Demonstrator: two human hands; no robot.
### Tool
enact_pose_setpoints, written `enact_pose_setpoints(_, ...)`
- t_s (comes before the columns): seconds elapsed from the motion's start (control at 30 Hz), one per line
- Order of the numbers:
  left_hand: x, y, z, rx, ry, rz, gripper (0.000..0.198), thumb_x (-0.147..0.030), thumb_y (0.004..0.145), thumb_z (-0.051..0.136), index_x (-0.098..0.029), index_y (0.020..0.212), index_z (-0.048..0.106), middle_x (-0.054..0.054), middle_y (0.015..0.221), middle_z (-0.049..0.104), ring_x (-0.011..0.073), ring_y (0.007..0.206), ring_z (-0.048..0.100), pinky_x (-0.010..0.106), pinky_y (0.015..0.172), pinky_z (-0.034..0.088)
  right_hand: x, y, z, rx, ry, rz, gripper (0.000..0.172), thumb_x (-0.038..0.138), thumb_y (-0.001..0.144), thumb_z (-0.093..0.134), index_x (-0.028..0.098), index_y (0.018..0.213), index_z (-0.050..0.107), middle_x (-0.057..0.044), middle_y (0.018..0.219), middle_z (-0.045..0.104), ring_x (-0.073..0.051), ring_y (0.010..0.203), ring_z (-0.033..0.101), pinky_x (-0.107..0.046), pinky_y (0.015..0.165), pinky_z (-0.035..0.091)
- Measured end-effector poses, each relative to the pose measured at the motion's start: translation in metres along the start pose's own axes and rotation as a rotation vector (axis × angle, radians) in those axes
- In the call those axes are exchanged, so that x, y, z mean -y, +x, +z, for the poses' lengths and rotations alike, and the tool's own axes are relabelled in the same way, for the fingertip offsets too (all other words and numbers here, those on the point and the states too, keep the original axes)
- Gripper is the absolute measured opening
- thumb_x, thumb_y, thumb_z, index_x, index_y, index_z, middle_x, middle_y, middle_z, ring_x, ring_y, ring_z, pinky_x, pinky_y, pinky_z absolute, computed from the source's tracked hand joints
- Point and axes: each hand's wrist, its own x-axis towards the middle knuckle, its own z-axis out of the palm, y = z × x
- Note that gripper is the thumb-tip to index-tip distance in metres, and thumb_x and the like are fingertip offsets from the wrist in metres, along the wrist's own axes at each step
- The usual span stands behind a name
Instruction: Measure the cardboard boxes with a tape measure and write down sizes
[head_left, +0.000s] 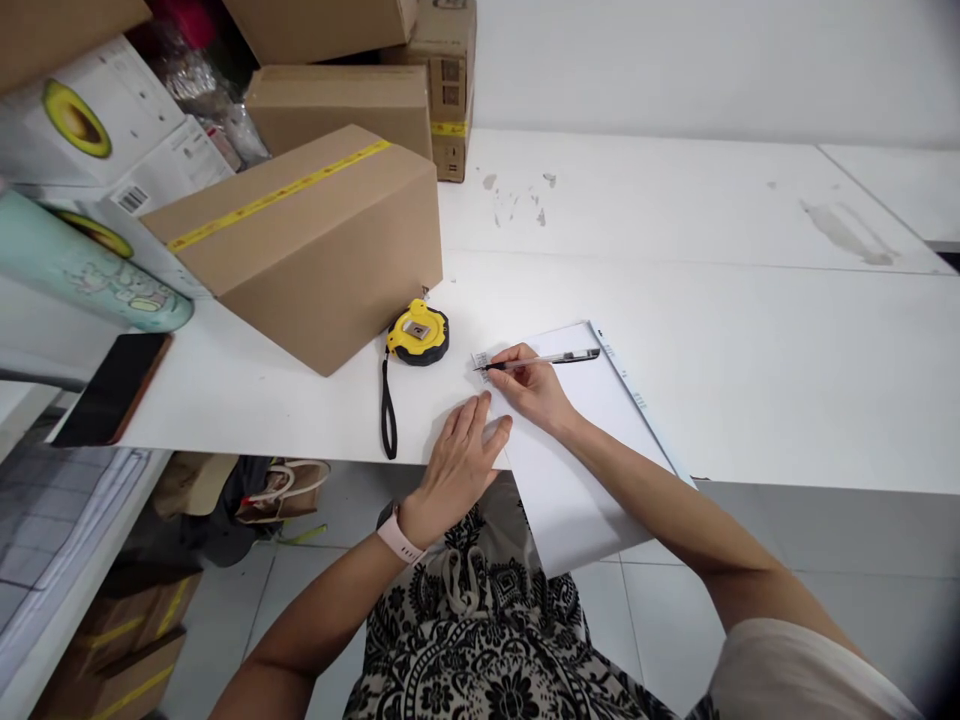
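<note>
- Slip (478, 362), partly covered by the right hand (529, 388): print illegible.
- Right hand pinches the pen (577, 356), tip at the slip.
- Left hand (461, 447) palm down on the desk (750, 380), fingers extended; underside hidden.

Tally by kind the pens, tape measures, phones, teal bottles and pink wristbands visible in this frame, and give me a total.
Pen: 1
Tape measure: 1
Phone: 1
Teal bottle: 1
Pink wristband: 1
Total: 5
</note>
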Motion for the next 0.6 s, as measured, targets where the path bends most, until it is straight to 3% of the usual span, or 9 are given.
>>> enact_pose_setpoints(0.17,0.002,0.002,-0.002,0.013,-0.008,0.002,0.07,-0.024,0.077,0.08,-0.014,0.138,0.046,0.027,0.153,0.038,0.0411,0.138,0.042,0.055,0.11,0.039,0.004,-0.003,0.001,-0.047,-0.043,0.011,0.027,0.044,0.089,0.062,0.024,0.085,0.045,0.007,0.06,0.049,-0.012,0.053,0.047,-0.027,0.052,0.036)
enact_pose_setpoints(0.3,0.002,0.002,-0.003,0.031,-0.003,-0.012,0.07,-0.022,0.077,0.079,-0.013,0.138,0.046,0.026,0.157,0.033,0.0408,0.141,0.039,0.055,0.111,0.037,0.014,-0.007,0.003,-0.048,-0.201,-0.058,0.019,0.032,0.089,0.057,0.024,0.079,0.044,0.007,0.061,0.04,-0.01,0.052,0.038,-0.026,0.05,0.03)
enact_pose_setpoints(0.6,-0.002,0.004,0.0,0.019,-0.002,-0.051,0.079,-0.025,0.075,0.079,-0.009,0.142,0.04,0.026,0.155,0.037,0.0402,0.14,0.038,0.055,0.111,0.035,0.014,-0.008,0.002,-0.004,-0.253,0.002,0.016,0.027,0.086,0.057,0.024,0.077,0.044,0.008,0.057,0.039,-0.011,0.05,0.039,-0.026,0.049,0.03)
